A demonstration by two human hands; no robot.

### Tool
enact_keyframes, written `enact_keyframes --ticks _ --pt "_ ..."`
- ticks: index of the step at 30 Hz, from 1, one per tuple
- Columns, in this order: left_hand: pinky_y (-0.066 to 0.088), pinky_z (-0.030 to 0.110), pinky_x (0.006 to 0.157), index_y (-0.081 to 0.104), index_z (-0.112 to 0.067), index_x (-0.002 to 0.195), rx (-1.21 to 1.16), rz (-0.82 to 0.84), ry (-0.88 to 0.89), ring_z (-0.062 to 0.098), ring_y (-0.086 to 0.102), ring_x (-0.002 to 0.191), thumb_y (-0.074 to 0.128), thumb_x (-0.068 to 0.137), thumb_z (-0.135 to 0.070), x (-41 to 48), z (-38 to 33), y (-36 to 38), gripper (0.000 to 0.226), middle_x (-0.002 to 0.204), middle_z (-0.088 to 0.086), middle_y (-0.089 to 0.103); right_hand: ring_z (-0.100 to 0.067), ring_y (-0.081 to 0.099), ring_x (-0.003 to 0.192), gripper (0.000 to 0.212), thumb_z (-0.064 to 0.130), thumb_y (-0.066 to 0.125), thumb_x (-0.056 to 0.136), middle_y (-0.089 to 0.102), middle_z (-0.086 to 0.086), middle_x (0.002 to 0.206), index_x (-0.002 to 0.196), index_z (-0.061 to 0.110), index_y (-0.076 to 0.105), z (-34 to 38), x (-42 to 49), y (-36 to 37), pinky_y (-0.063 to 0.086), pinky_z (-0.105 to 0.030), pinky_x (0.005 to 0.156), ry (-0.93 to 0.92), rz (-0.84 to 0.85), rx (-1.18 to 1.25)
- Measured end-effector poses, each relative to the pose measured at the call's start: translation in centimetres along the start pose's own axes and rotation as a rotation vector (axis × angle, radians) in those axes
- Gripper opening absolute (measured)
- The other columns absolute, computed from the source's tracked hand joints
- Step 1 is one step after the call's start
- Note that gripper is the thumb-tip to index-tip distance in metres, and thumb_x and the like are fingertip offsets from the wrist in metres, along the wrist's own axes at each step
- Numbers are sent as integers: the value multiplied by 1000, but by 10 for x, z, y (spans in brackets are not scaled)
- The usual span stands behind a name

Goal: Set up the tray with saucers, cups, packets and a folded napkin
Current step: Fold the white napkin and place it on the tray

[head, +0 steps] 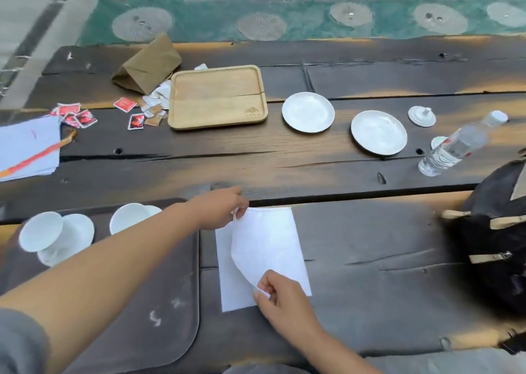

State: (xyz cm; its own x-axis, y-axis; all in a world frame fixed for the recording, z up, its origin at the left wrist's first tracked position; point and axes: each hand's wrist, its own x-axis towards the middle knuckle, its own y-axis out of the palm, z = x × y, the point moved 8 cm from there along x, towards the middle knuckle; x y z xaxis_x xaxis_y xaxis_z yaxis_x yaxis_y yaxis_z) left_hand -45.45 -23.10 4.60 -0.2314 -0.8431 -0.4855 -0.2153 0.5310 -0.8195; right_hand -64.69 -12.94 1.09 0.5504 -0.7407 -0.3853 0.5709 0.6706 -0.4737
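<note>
Napkin (267, 240): white, thin, rectangular, lying on the table (284, 160) near its near edge, about the middle, just right of a grey mat (142, 288). Its upper layer is peeled up along the left side and curves in a loose arc between your two hands, while the lower layer lies flat on the wood. Your left hand (219, 211) pinches the far left corner of that raised layer between fingertips and thumb. Your right hand (284, 299) pinches the near corner the same way, fingers curled round the edge. My read is that it will handle light and limp with no stiffness of its own, so it sags wherever you let go and a draught could shift it. It looks easy to crumple or tear if you tug. Take it by the corners as you do now, bring edge to edge, then press the fold flat with straight fingers so it holds. The tray (216, 97) sits bare toward the far edge, well apart from the napkin. The saucers (308, 111) are on the table to its right and the red packets (76, 116) are scattered to its left. The cups (41, 231) lie tilted on the mat by the near left corner. None of these is on the tray yet.
</note>
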Motion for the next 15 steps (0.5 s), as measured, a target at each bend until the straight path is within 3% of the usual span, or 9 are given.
enact_keyframes --ticks 3,7,15 --pt "37 30 68 59 -19 94 -11 10 -41 17 47 81 49 87 2 -4 20 19 24 101 -5 42 -6 49 66 16 31 55 86 54 12 69 73 29 46 -1 10 23 42 -28 64 14 86 -96" --pt "43 30 79 63 -17 100 -84 9 -106 20 55 97 55 89 -4 -7 44 47 19 102 -6 49 -17 59 80 11 33 53 88 65 4 83 83 24 52 -9 22 49 49 -33 71 55 182 -207" --pt "44 34 82 61 -15 106 -32 -3 -121 24 48 108 47 87 3 -1 67 85 29 112 3 54 -20 60 85 13 32 54 93 64 4 90 93 20 57 -22 42 76 50 -34 76 92 267 -326"
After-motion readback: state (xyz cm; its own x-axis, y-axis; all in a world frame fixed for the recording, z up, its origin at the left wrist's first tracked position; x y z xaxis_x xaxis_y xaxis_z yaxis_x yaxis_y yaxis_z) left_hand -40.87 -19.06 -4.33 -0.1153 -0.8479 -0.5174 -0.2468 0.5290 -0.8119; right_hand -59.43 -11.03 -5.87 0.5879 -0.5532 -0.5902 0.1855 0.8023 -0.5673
